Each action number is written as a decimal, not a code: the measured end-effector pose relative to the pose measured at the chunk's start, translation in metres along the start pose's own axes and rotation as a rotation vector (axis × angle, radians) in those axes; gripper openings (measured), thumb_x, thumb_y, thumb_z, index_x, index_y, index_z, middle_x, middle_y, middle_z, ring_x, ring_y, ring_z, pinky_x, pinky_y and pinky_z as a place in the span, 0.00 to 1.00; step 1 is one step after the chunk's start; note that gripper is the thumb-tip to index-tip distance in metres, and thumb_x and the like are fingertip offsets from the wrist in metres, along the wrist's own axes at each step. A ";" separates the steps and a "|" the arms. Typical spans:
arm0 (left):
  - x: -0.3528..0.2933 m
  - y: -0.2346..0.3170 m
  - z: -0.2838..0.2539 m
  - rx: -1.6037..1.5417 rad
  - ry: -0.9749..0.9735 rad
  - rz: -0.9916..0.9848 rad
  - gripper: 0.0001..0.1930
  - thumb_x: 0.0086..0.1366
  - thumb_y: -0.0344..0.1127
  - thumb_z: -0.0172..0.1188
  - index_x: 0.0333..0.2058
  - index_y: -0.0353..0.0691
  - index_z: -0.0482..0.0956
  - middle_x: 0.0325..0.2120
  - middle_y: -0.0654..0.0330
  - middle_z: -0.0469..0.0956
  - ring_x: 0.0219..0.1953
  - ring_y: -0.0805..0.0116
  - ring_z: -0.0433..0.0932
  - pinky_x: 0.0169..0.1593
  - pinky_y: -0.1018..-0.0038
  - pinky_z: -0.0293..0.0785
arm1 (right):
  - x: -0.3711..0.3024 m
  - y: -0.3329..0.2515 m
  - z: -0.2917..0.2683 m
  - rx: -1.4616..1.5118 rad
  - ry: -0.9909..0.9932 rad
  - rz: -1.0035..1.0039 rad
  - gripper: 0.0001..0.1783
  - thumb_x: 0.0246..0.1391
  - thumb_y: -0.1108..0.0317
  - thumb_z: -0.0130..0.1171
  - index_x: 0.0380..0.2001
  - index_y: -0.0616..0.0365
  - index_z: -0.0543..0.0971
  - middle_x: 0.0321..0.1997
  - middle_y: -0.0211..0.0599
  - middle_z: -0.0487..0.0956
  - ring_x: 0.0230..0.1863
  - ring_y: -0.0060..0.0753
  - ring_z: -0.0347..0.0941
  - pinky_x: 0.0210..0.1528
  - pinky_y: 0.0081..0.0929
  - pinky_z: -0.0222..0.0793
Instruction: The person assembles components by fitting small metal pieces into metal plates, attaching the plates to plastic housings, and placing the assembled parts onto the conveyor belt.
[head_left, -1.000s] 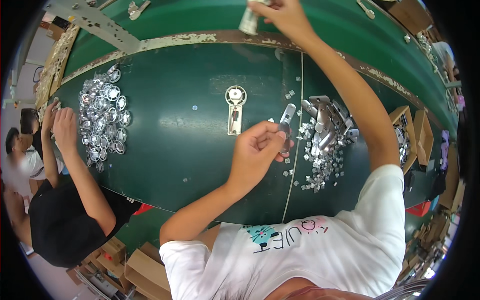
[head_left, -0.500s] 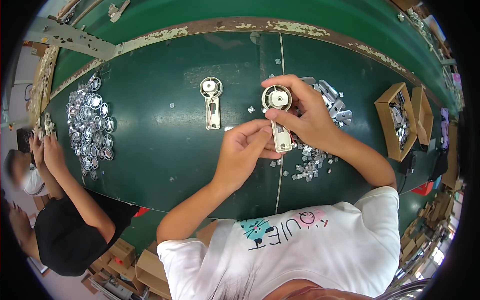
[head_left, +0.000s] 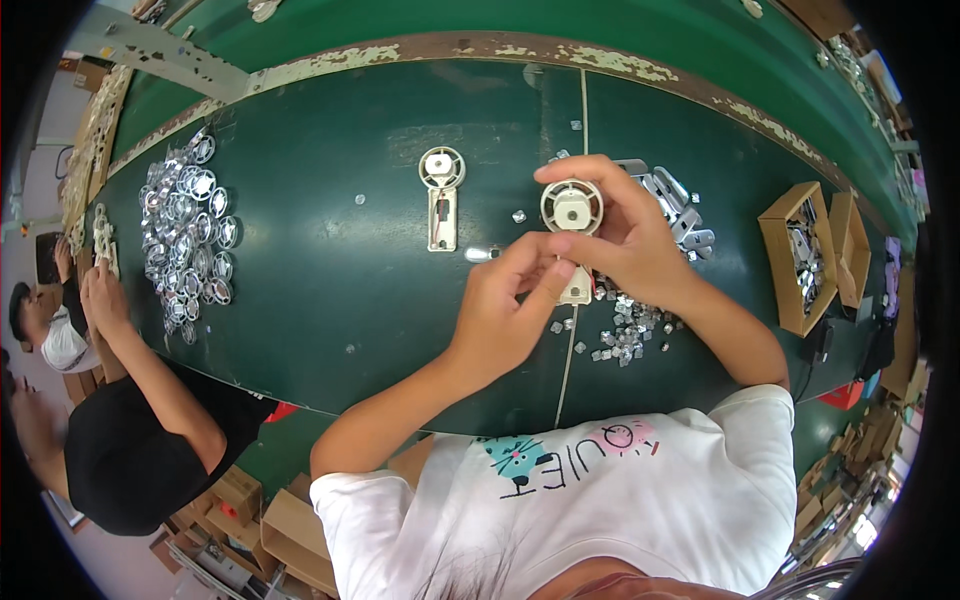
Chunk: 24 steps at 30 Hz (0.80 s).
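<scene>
A cream handheld fan body [head_left: 573, 212], with a round ring head and a flat handle, is upright in front of me. My right hand [head_left: 640, 245] curls round the ring from the right, its thumb across the neck. My left hand [head_left: 505, 315] is closed, thumb and index finger pinched at the neck just below the ring; what lies between the fingertips is too small to make out. The handle's lower end shows below the fingers. A second fan body [head_left: 442, 200] lies to the left, its handle cavity showing a dark part and a reddish wire. A shiny oval piece [head_left: 481, 255] rests beside my left hand.
Chrome rings [head_left: 188, 230] are heaped at left. Small silver pieces [head_left: 628, 330] lie scattered near my right forearm, silver covers [head_left: 680, 205] beyond it. Cardboard boxes [head_left: 790, 250] stand at far right. At the left edge, a co-worker's hands [head_left: 103, 295] hold pale parts.
My left hand has moved up from the handle to the neck, its fingers now pinched there. My right thumb has come down across the neck. The whole view has shifted slightly.
</scene>
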<state>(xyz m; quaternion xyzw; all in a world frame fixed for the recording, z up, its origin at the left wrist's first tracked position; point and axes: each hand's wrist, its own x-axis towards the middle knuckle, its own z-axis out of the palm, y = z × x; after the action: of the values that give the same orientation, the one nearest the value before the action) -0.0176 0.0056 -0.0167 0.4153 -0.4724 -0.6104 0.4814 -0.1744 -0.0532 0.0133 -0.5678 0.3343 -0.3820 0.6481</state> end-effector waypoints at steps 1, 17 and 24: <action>0.000 0.009 -0.002 0.156 -0.009 0.021 0.09 0.67 0.32 0.55 0.42 0.32 0.74 0.30 0.57 0.80 0.30 0.71 0.80 0.37 0.76 0.76 | 0.002 -0.008 -0.001 0.043 -0.009 0.089 0.27 0.50 0.75 0.65 0.54 0.56 0.70 0.40 0.24 0.75 0.37 0.11 0.69 0.37 0.15 0.69; 0.002 0.025 0.001 -0.251 -0.186 -0.212 0.16 0.71 0.31 0.47 0.53 0.45 0.53 0.29 0.56 0.75 0.23 0.76 0.70 0.28 0.79 0.68 | -0.010 -0.019 -0.015 0.270 0.008 0.443 0.12 0.50 0.69 0.65 0.38 0.59 0.77 0.34 0.26 0.77 0.29 0.11 0.69 0.28 0.12 0.61; 0.003 0.017 -0.011 -0.058 -0.305 -0.188 0.17 0.57 0.23 0.65 0.43 0.32 0.71 0.30 0.60 0.78 0.34 0.77 0.79 0.39 0.79 0.77 | -0.011 -0.030 -0.025 0.158 -0.041 0.278 0.16 0.51 0.69 0.65 0.41 0.64 0.77 0.38 0.31 0.77 0.39 0.21 0.75 0.42 0.23 0.74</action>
<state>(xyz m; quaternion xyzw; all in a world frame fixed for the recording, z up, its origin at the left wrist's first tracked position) -0.0042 -0.0005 -0.0023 0.3462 -0.4810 -0.7220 0.3570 -0.2052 -0.0573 0.0398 -0.4709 0.3651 -0.3022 0.7441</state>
